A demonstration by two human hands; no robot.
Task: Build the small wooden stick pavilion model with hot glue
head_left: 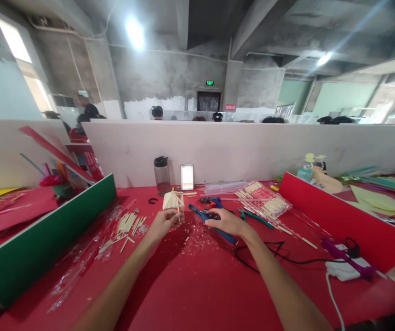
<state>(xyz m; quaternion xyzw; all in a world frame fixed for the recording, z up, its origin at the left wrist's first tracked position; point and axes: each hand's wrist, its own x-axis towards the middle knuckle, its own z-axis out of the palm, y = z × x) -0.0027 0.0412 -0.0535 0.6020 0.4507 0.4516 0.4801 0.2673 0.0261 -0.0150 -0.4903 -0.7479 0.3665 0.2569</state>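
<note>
On the red table a small house-like model of wooden sticks stands before a dark bottle. My left hand is closed at its lower front, thumb and fingers pinching a part of the model. To the right, my right hand rests over a blue long-handled tool, its fingers bent round the upper part; the tool lies slanted on the table. Small wood scraps are scattered between and below both hands.
Loose sticks and plastic wrap lie left. A capped bottle and phone stand behind. Green-handled pliers, bagged sticks, a black cable and a purple glue gun lie right. Green and red boards flank the space.
</note>
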